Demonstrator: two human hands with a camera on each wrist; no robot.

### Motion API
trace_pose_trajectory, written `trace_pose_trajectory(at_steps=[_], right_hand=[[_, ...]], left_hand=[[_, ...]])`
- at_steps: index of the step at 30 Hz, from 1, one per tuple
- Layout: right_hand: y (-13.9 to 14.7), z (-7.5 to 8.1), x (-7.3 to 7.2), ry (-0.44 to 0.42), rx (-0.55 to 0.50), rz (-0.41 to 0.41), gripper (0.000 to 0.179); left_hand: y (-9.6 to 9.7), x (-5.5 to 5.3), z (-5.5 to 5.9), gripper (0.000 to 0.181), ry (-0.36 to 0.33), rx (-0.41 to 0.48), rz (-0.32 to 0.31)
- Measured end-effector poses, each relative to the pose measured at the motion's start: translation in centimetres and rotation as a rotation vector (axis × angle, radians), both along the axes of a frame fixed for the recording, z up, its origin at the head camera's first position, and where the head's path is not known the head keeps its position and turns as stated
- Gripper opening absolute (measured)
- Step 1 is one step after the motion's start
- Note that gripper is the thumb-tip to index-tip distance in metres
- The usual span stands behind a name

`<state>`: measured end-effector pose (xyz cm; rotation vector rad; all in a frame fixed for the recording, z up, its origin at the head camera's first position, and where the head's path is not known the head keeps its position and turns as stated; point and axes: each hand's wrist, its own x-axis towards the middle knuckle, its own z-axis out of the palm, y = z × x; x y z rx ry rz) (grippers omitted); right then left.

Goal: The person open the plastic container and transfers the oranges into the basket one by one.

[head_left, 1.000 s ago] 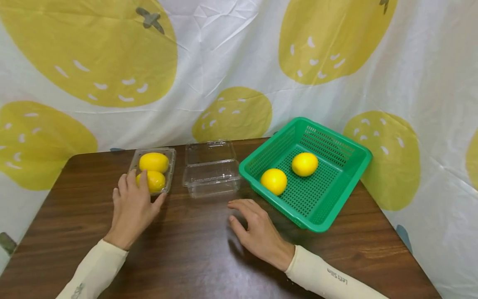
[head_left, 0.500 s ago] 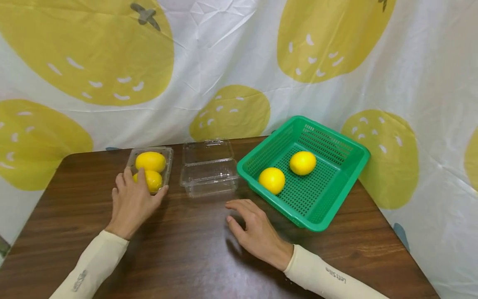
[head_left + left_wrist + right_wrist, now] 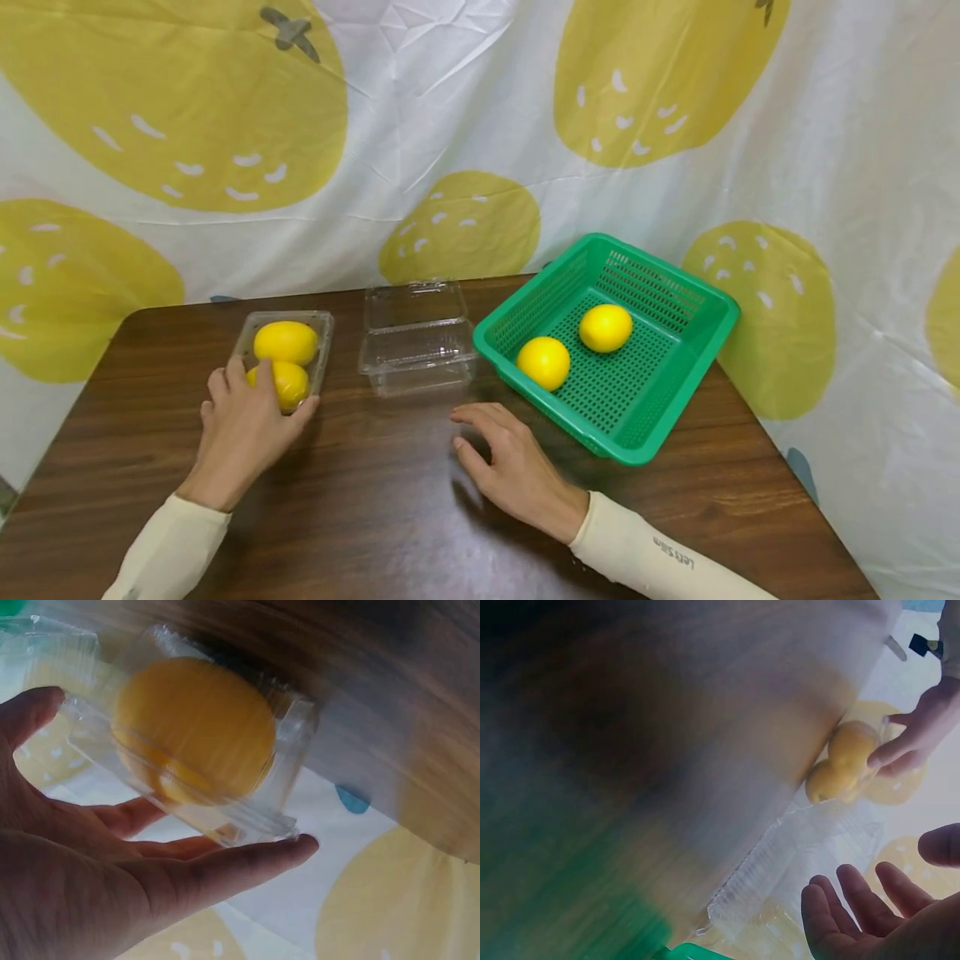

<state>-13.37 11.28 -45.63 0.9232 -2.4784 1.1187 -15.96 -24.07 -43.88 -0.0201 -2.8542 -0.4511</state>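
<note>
A transparent plastic box (image 3: 322, 354) with two lemons (image 3: 286, 343) in it stands at the table's left. My left hand (image 3: 243, 429) grips the box across its near end. In the left wrist view, the thumb meets one edge of the box (image 3: 296, 735) and the fingers lie along the opposite side. My right hand (image 3: 517, 471) is held over the table in front of the green basket, fingers loosely bent and holding nothing. Between the hands, farther back, stands a second transparent box (image 3: 420, 362) with its lid raised.
The green basket (image 3: 630, 387) stands at the right, with one lemon (image 3: 543, 363) by its near left wall and another lemon (image 3: 605, 327) farther in. A white curtain (image 3: 465, 125) with yellow fruit prints hangs behind the brown table (image 3: 375, 517).
My left hand and the box with the two lemons have shifted left and toward me. The right hand, the basket and the open-lidded box have stayed in place.
</note>
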Motion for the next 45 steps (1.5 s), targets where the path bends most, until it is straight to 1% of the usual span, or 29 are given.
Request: trace_pose_trajectory(at_steps=[4,6,10,14,18,21,26,29,33,37,43,45], right_hand=[[0.0,-0.1,0.0,-0.019,0.006,0.006,0.026],[0.0,-0.2,0.0,-0.035,0.011,0.012,0.026],[-0.1,-0.3,-0.1,-0.041,0.014,0.022,0.026],[-0.2,-0.3,-0.1,-0.024,0.010,0.028,0.026],[-0.2,-0.3,-0.1,-0.022,0.011,0.036,0.026],[-0.2,-0.3,-0.1,-0.028,0.016,0.039,0.026],[-0.3,-0.3,-0.2,-0.041,0.032,0.045,0.027],[-0.3,-0.3,-0.2,-0.060,0.040,0.057,0.028],[-0.5,-0.3,-0.2,-0.084,0.054,0.067,0.030],[-0.7,-0.3,-0.2,-0.100,0.069,0.068,0.031],[-1.2,-0.3,-0.1,-0.153,0.072,0.092,0.035],[-1.3,-0.2,0.0,-0.174,0.076,0.101,0.037]], left_hand=[[-0.1,0.9,0.4,0.074,-0.035,-0.016,-0.010],[-0.3,1.3,0.7,0.072,-0.075,-0.021,-0.017],[-0.5,2.2,1.2,0.077,-0.145,-0.031,-0.039],[-0.7,3.0,1.5,0.081,-0.181,-0.037,-0.062],[-0.8,3.9,1.5,0.080,-0.185,-0.048,-0.086],[-0.7,4.4,1.5,0.078,-0.175,-0.055,-0.095],[-0.5,4.9,1.4,0.077,-0.161,-0.066,-0.105],[-0.5,5.2,1.4,0.076,-0.155,-0.082,-0.127],[-0.5,5.5,1.4,0.074,-0.156,-0.112,-0.169],[-0.3,6.0,1.6,0.078,-0.162,-0.126,-0.211],[0.2,6.6,2.0,0.080,-0.154,-0.124,-0.311],[0.4,6.9,2.1,0.079,-0.166,-0.127,-0.342]])
